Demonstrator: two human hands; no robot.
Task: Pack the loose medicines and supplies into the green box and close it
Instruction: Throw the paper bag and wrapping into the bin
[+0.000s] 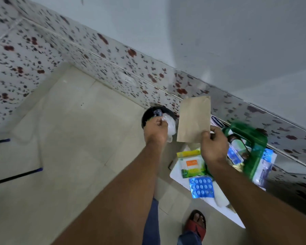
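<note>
My left hand (155,129) is closed on a crumpled clear plastic wrapper (170,127), held over a black bin (147,114) on the floor. My right hand (214,144) pinches a flat brown paper envelope (194,119) by its lower corner, upright above the table. The green box (254,147) stands open on the white table (177,175) to the right, with bottles and blue strips inside. A blue blister pack (200,187) and a green and yellow packet (191,164) lie loose on the table in front of it.
Flower-patterned wall tiles (95,61) run behind the table and bin. The floor (69,147) is pale tile. My sandalled foot (196,223) stands below the table's near edge. A dark rod with blue ends (16,175) lies at the left.
</note>
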